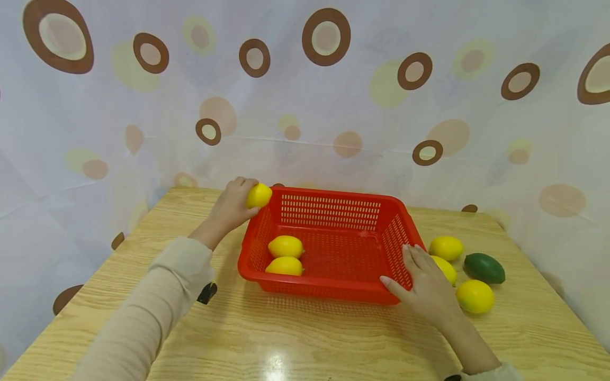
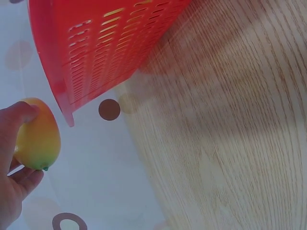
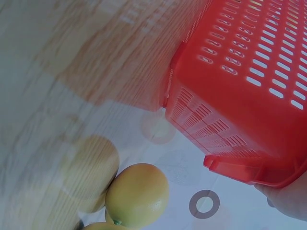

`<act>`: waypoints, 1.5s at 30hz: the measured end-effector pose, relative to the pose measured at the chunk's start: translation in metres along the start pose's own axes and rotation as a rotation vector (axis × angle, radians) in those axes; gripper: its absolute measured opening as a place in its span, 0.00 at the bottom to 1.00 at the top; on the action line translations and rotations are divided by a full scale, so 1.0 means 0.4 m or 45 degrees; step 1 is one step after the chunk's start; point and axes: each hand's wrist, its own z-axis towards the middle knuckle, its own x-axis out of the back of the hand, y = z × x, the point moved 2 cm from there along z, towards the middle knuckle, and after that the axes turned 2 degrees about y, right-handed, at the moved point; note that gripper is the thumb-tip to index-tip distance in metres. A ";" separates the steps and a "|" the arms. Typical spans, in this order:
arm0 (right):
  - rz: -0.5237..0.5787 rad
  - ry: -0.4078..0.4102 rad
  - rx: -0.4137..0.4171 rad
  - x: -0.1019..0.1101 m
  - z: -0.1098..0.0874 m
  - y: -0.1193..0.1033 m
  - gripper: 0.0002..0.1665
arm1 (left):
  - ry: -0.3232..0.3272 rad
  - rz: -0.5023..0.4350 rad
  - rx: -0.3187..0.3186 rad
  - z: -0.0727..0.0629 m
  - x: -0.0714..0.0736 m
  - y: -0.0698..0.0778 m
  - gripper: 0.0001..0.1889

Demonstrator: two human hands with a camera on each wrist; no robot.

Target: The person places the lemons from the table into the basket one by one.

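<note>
My left hand holds a yellow lemon by the back left corner of the red basket. In the left wrist view, the thumb and fingers are round this lemon, its small green tip pointing down, apart from the basket rim. Two more lemons lie inside the basket at its left end. My right hand rests on the basket's front right corner, fingers extended over the right rim and thumb at the front rim. Its fingertips show at the rim's edge in the right wrist view.
Right of the basket lie several lemons and a smooth dark green fruit, partly behind my right hand. The wooden table carries everything. Behind it hangs a pale sheet with brown rings and spots.
</note>
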 end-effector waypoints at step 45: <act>-0.004 0.004 0.003 -0.005 0.000 0.002 0.51 | -0.070 -0.087 -0.135 0.008 -0.073 0.058 0.26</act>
